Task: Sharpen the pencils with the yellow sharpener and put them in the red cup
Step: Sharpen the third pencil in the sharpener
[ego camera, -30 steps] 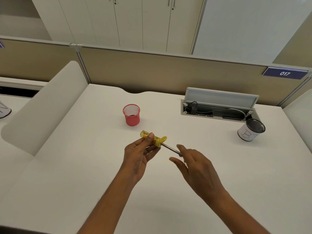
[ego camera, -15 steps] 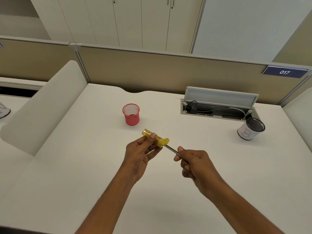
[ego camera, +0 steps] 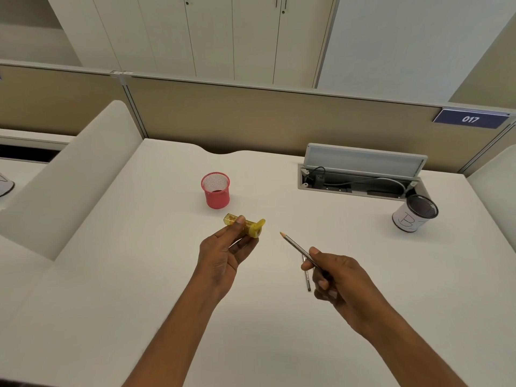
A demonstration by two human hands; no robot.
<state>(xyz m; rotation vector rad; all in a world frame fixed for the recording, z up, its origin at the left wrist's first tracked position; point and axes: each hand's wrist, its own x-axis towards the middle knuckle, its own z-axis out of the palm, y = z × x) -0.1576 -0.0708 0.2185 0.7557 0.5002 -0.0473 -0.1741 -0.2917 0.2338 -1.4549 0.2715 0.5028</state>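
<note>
My left hand (ego camera: 223, 255) grips the yellow sharpener (ego camera: 245, 225) above the white desk, its hole end facing right. My right hand (ego camera: 335, 275) holds a grey pencil (ego camera: 296, 245) with its pointed tip up and to the left, a short gap away from the sharpener. A second pencil (ego camera: 307, 277) lies on the desk just under my right hand, partly hidden by it. The red mesh cup (ego camera: 215, 189) stands upright behind the sharpener; I see no pencils in it.
A white-wrapped cup with a dark mesh rim (ego camera: 414, 213) stands at the right. An open cable tray with its raised lid (ego camera: 360, 174) is set into the desk's back. A white divider panel (ego camera: 69, 174) bounds the left side.
The pencil has come out of the sharpener; my right hand drew it back to the right and down. My left hand with the sharpener stayed about where it was.
</note>
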